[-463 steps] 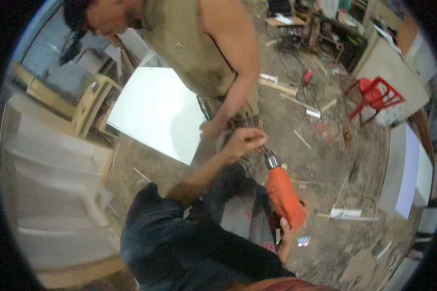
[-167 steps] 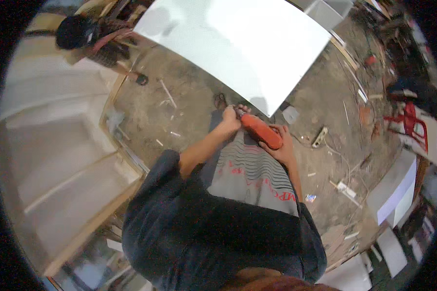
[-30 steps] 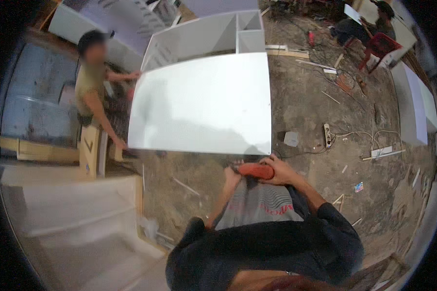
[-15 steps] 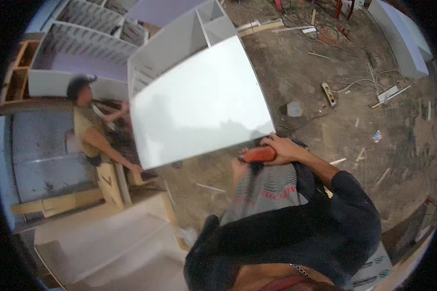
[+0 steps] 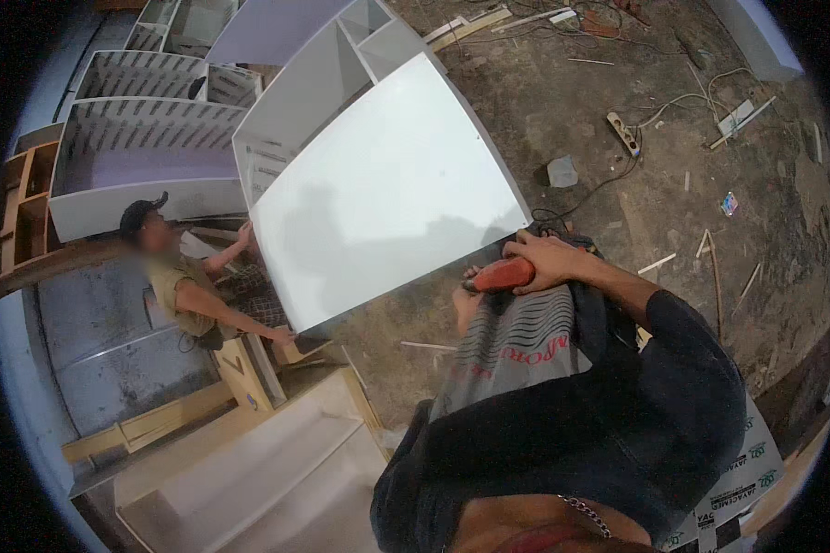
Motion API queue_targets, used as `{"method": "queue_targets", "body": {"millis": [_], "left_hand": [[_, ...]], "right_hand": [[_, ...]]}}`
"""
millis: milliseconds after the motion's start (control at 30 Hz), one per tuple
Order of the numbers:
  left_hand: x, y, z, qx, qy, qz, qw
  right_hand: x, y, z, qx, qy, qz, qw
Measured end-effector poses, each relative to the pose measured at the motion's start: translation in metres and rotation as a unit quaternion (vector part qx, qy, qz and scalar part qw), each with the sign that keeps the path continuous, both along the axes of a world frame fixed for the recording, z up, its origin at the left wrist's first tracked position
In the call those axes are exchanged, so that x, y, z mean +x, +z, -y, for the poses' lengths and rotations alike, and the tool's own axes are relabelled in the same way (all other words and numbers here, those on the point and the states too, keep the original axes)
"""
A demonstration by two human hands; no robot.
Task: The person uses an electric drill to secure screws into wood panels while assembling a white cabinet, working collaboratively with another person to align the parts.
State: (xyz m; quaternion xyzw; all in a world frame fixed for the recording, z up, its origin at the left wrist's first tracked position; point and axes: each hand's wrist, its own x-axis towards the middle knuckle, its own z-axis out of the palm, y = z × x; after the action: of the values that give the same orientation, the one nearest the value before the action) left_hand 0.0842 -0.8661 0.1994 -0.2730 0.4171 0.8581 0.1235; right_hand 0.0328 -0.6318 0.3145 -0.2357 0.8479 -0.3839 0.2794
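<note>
A large white panelled cabinet (image 5: 387, 175) lies in front of me, its broad smooth face up. At its near right corner, my right hand (image 5: 551, 262) is closed over a red-bodied hand tool (image 5: 504, 275), with fingers up against the panel edge. My left hand (image 5: 468, 306) has its fingers curled at the tool's left end, partly hidden behind it. The tool's working end does not show clearly. On the left, a co-worker (image 5: 189, 286) in a cap and tan shirt has both hands at the cabinet's left side, one at its near left corner.
Open white cabinets (image 5: 152, 147) stand at the far left, beside a wooden frame (image 5: 32, 198). An open cabinet box (image 5: 249, 470) lies at the near left. A power strip (image 5: 622, 135) with cables, wood offcuts (image 5: 657, 263) and a grey block (image 5: 563, 171) lie on the dirty floor.
My view has shifted, so the cabinet sits slightly turned in it. The co-worker appears lower, hands still at the cabinet. My hands remain on the red tool by the corner.
</note>
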Motion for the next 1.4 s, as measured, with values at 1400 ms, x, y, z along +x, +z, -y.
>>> {"method": "queue_targets", "body": {"millis": [1400], "left_hand": [[0.002, -0.038, 0.037, 0.242, 0.452, 0.181, 0.839]], "right_hand": [[-0.005, -0.017, 0.073, -0.08, 0.064, -0.035, 0.994]]}}
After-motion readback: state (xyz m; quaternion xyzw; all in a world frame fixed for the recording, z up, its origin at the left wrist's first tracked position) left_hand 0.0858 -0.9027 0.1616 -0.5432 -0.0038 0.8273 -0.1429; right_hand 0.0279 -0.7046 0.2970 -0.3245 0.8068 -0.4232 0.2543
